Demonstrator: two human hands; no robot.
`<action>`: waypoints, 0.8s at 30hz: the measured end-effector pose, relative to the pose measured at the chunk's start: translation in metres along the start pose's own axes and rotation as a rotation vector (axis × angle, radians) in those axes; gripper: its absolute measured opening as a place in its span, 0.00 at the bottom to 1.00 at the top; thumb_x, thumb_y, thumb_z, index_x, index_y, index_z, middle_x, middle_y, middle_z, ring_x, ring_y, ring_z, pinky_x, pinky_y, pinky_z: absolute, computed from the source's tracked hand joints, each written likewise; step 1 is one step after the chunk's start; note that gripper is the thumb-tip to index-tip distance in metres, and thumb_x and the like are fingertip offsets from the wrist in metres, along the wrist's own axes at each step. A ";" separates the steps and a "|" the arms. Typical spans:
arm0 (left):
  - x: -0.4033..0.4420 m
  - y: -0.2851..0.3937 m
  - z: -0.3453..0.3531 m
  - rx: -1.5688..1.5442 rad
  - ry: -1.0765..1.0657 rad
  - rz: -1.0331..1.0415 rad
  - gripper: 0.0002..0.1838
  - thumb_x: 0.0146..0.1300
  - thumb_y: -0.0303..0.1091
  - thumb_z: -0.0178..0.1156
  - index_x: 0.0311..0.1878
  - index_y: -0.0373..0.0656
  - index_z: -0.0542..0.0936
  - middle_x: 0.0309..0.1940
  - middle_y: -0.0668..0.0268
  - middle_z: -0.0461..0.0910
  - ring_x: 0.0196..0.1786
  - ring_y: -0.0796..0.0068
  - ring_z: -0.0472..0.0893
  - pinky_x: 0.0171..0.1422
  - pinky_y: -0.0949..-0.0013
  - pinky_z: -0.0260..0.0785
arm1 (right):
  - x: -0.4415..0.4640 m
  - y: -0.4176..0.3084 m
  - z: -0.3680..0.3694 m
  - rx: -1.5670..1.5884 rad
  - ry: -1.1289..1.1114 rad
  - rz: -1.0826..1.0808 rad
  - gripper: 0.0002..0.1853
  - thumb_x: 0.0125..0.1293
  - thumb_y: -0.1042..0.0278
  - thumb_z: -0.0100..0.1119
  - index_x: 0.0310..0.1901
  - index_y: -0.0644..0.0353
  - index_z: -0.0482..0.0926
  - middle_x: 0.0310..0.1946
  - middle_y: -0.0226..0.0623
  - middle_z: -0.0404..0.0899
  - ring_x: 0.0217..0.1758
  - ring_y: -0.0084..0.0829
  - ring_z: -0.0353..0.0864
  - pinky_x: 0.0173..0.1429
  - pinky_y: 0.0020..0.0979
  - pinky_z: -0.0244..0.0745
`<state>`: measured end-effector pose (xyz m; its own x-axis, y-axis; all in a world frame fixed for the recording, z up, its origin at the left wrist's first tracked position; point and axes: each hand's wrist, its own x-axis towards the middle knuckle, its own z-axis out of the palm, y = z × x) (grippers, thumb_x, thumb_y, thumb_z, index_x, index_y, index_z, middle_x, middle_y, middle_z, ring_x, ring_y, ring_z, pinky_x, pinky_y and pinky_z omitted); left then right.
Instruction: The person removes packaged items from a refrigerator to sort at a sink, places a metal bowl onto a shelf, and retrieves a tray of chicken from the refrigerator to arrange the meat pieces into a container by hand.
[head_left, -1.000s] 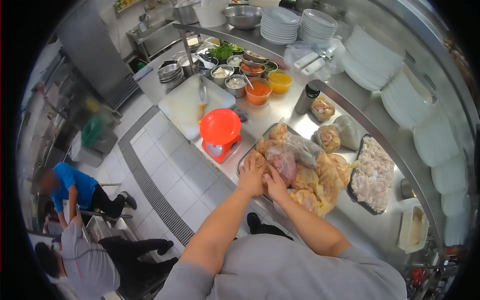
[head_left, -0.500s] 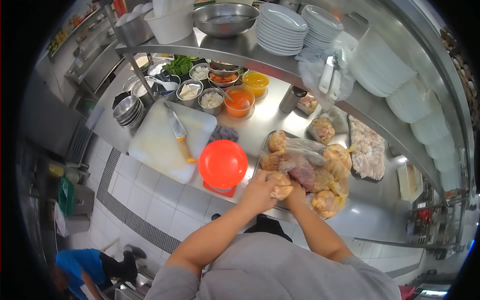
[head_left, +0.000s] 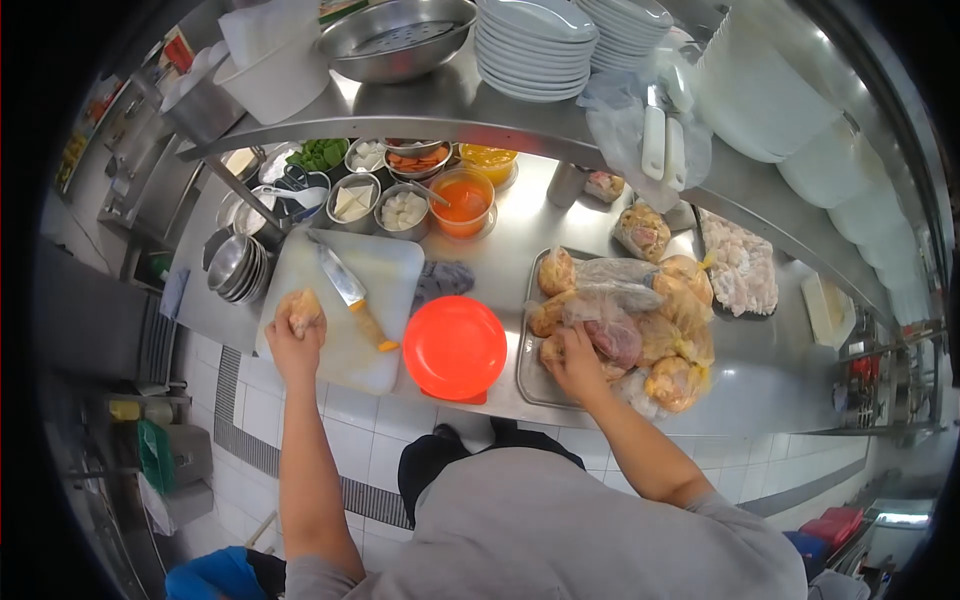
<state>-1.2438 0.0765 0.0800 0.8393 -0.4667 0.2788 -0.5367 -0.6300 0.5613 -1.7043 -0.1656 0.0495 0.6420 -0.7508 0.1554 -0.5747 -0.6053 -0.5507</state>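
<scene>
My left hand [head_left: 295,345] is closed on a bagged meat portion [head_left: 300,309] over the left part of the white cutting board [head_left: 275,270]. A knife [head_left: 343,277] with a yellow-ended handle lies on that board. My right hand [head_left: 575,362] has its fingers bent round a bagged portion [head_left: 552,350] at the left side of the metal tray [head_left: 530,382]. More bagged meat [head_left: 612,338], some dark pink and some yellowish, is heaped on the tray. Between the board and the tray stands a red scale [head_left: 454,348] with a round pan. A dark cloth [head_left: 444,280] lies behind it.
Bowls of cut food [head_left: 403,211] and an orange liquid tub [head_left: 462,203] stand behind the board. A steel shelf [head_left: 440,128] above holds stacked plates [head_left: 535,50]. A tray of pale meat [head_left: 738,262] lies at the right. A co-worker's blue sleeve [head_left: 215,575] shows at lower left.
My left hand has moved from the tray across to the cutting board, carrying a bagged portion. My right hand has stayed at the tray. The view has shifted, and the co-worker is lower in it.
</scene>
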 end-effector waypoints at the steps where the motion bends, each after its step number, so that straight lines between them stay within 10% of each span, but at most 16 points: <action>1: 0.002 -0.021 0.013 0.038 -0.053 -0.119 0.34 0.61 0.35 0.68 0.72 0.44 0.72 0.64 0.46 0.71 0.64 0.42 0.76 0.67 0.51 0.72 | 0.015 -0.009 0.001 -0.052 -0.052 -0.009 0.24 0.60 0.68 0.70 0.57 0.58 0.75 0.69 0.66 0.69 0.66 0.69 0.72 0.70 0.54 0.70; 3: -0.008 -0.066 0.043 0.123 -0.090 -0.006 0.37 0.61 0.38 0.69 0.74 0.45 0.70 0.70 0.43 0.67 0.69 0.40 0.72 0.70 0.51 0.70 | 0.043 -0.004 0.015 -0.211 -0.399 0.183 0.35 0.62 0.69 0.66 0.71 0.54 0.67 0.66 0.65 0.73 0.60 0.71 0.77 0.69 0.56 0.72; 7: 0.011 -0.079 0.030 0.268 -0.115 0.117 0.38 0.62 0.42 0.71 0.75 0.46 0.71 0.79 0.43 0.58 0.76 0.39 0.65 0.76 0.47 0.64 | 0.059 0.003 0.022 -0.317 -0.438 0.282 0.32 0.61 0.69 0.64 0.68 0.52 0.71 0.58 0.59 0.79 0.55 0.66 0.80 0.63 0.55 0.76; 9: 0.020 -0.073 0.027 0.261 -0.124 0.035 0.35 0.61 0.40 0.71 0.72 0.46 0.74 0.78 0.46 0.61 0.74 0.40 0.67 0.75 0.43 0.64 | 0.048 0.007 0.016 -0.339 -0.251 0.048 0.27 0.58 0.68 0.66 0.62 0.53 0.78 0.52 0.53 0.83 0.52 0.60 0.83 0.59 0.52 0.79; 17: 0.030 -0.105 0.019 0.051 -0.102 0.254 0.34 0.60 0.37 0.70 0.71 0.44 0.74 0.77 0.40 0.61 0.74 0.35 0.66 0.76 0.41 0.61 | 0.084 -0.137 -0.060 -0.282 0.177 0.273 0.20 0.59 0.67 0.65 0.54 0.61 0.81 0.48 0.54 0.83 0.50 0.57 0.85 0.53 0.49 0.81; 19: 0.027 -0.105 0.014 0.005 -0.148 0.298 0.36 0.61 0.39 0.70 0.73 0.44 0.73 0.77 0.39 0.59 0.76 0.34 0.63 0.78 0.41 0.59 | 0.116 -0.207 -0.065 -0.102 0.314 -0.035 0.20 0.58 0.70 0.66 0.54 0.60 0.80 0.44 0.54 0.85 0.45 0.54 0.86 0.49 0.48 0.82; 21: 0.023 -0.095 0.011 -0.067 -0.078 0.185 0.40 0.66 0.47 0.67 0.78 0.44 0.67 0.80 0.38 0.54 0.81 0.35 0.56 0.82 0.41 0.52 | 0.145 -0.260 -0.045 0.926 0.119 0.493 0.21 0.57 0.72 0.69 0.54 0.59 0.81 0.43 0.49 0.85 0.45 0.48 0.87 0.49 0.45 0.82; 24: 0.019 -0.067 0.006 -0.590 0.103 0.253 0.41 0.70 0.53 0.62 0.81 0.45 0.63 0.82 0.37 0.48 0.84 0.36 0.49 0.85 0.42 0.44 | 0.181 -0.323 0.017 0.321 -0.121 0.193 0.25 0.54 0.65 0.74 0.55 0.57 0.81 0.48 0.47 0.85 0.49 0.45 0.87 0.54 0.44 0.83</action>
<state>-1.1921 0.1060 0.0427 0.7129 -0.4752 0.5157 -0.6060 -0.0474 0.7940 -1.3937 -0.1013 0.2416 0.6040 -0.7945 -0.0634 -0.5147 -0.3282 -0.7921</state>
